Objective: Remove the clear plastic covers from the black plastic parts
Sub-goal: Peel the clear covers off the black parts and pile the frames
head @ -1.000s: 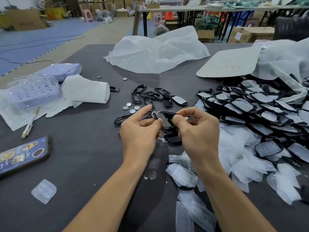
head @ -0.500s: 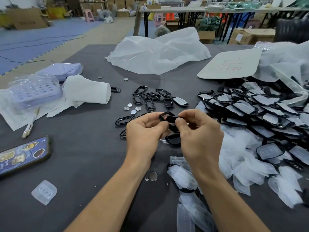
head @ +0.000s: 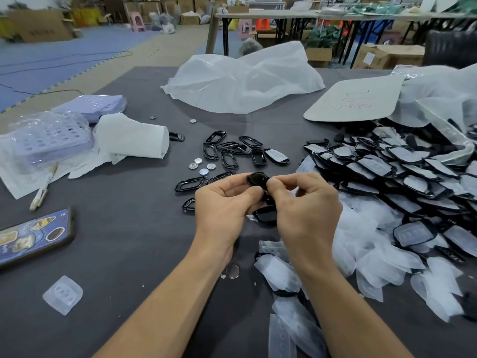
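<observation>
Black plastic part (head: 258, 180), held above the table (head: 134, 244) between both hands: left hand (head: 227, 210) and right hand (head: 304, 205) pinch its edges. Probably light, stiff and glossy-slick; grip the rim. Uncovered frames (head: 227, 151) beyond; covered parts (head: 382, 166) heaped at right.

Big warehouse-y room: dark grey tabletop (head: 144, 241) up front, blue foam mats (head: 64, 55) on the left, tan floor strip (head: 160, 55) beside them, long folding tables (head: 271, 14), cardboard boxes (head: 38, 28) and a pink stool (head: 136, 20) at the back.

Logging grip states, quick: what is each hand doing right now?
Left hand: pinches the black plastic part.
Right hand: pinches the same part.
</observation>
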### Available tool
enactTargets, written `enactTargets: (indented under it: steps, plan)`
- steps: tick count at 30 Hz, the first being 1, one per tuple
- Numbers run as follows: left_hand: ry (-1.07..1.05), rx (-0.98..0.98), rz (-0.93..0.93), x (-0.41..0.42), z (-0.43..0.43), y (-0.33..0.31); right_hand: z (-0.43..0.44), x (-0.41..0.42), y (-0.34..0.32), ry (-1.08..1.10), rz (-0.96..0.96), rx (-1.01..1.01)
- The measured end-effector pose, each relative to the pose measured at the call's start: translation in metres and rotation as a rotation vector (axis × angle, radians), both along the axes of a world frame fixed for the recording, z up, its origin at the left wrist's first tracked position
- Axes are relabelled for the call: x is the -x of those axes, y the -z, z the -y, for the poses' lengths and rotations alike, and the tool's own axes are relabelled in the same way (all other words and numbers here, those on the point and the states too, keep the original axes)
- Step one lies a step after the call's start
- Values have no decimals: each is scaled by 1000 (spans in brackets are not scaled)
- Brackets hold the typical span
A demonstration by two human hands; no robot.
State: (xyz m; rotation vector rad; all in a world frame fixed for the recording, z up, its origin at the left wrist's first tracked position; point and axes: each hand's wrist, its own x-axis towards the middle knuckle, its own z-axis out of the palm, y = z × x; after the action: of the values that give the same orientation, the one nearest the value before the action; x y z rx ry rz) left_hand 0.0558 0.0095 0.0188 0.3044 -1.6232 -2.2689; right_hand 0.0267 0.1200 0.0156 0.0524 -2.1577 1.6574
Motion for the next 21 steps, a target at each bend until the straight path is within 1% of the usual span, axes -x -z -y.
enactTargets:
  steps: [2,3,5,7,9,12,17,21]
  plan:
    - [-6,-9,3,-1,-1,0,0,0,0,6,-23,-107]
    - [-12,-6,5,-1,-1,0,0,0,1,2,-6,-120]
    - [-19,10,5,-1,-1,0,-1,3,1,-51,96,-36]
    - [-11,14,-3,-1,0,0,-2,5,-1,-183,216,108]
    - [-5,11,-2,0,0,1,-1,5,-3,-296,271,186]
    - [-4,74,-4,-1,3,3,-2,7,-3,-331,302,203]
    - [-62,290,14,-1,6,4,-8,9,-1,-332,344,174]
    - [-61,329,45,0,9,3,-16,9,-4,-375,414,197]
